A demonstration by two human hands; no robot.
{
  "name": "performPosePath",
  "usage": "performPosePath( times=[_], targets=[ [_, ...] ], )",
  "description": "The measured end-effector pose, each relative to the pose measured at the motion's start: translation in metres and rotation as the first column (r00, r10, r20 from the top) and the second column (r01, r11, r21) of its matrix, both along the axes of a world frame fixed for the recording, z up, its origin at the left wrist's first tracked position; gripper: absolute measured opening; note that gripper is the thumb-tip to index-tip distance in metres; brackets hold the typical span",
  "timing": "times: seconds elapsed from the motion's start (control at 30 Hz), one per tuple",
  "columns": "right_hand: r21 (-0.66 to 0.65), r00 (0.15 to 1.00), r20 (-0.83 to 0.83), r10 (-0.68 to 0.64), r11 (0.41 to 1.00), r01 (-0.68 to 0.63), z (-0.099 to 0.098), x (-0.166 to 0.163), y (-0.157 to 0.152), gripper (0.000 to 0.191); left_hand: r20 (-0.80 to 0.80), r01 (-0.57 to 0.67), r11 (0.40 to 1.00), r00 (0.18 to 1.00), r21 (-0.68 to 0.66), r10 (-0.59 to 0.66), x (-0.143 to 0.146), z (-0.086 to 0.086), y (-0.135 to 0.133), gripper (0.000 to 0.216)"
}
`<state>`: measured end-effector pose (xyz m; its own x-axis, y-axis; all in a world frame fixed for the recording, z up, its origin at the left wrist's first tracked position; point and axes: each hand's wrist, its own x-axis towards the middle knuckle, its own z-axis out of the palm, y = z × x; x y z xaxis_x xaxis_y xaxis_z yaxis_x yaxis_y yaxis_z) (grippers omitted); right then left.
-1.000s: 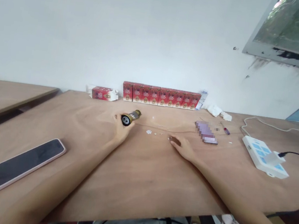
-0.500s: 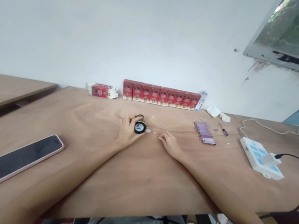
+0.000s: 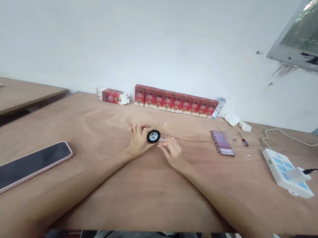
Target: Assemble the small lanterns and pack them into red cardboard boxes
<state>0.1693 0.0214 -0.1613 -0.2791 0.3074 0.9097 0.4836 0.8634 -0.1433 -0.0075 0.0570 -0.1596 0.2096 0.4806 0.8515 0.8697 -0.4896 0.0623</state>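
Just beyond the middle of the wooden table (image 3: 137, 194), my left hand (image 3: 137, 141) grips a small round object with a black rim and a pale disc face (image 3: 153, 136). The face is turned up toward me; my fingers hide its far side. My right hand (image 3: 171, 152) is at its right edge, thumb and fingertips drawn together. A tiny pale piece (image 3: 161, 139) shows by those fingertips; whether they hold it is too small to tell.
A row of red boxes (image 3: 175, 102) stands along the wall, with another red box (image 3: 112, 96) lying to its left. A phone (image 3: 21, 171) lies at left. Rightward are a purple packet (image 3: 222, 143), a screwdriver (image 3: 244, 141), crumpled tissue (image 3: 232, 119) and a white power strip (image 3: 284, 170).
My right hand has moved left to the round object's edge, covering where small pale bits lay on the table. The round object has turned slightly in my left hand, its face more upward.
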Motion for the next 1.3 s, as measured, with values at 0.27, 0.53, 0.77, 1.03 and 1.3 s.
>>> performPosePath(
  times=[0.27, 0.53, 0.77, 1.03, 1.3],
  targets=[
    [-0.162, 0.977, -0.210, -0.039, 0.987, 0.005, 0.001, 0.004, 0.000, 0.009, -0.022, 0.348, 0.938, 0.937, -0.003, -0.348, 0.001, 0.001, -0.001, 0.034],
    [-0.219, 0.963, -0.269, -0.004, 0.974, -0.057, 0.003, 0.001, -0.014, 0.009, -0.083, 0.335, 0.941, 0.940, 0.037, -0.332, 0.001, 0.000, -0.001, 0.035],
    [-0.237, 0.981, -0.193, -0.025, 0.971, -0.022, 0.003, 0.003, -0.017, 0.015, -0.136, 0.345, 0.926, 0.921, -0.155, -0.366, 0.005, 0.005, -0.010, 0.039],
    [-0.262, 0.972, -0.225, -0.072, 0.965, 0.011, -0.002, 0.001, -0.013, 0.019, -0.024, 0.290, 0.890, 0.948, -0.353, -0.319, 0.009, 0.005, -0.009, 0.049],
    [-0.233, 0.971, -0.231, -0.059, 0.973, 0.004, 0.001, 0.002, -0.012, 0.013, -0.072, 0.341, 0.872, 0.919, -0.351, -0.388, 0.011, 0.000, -0.009, 0.045]
  ],
)
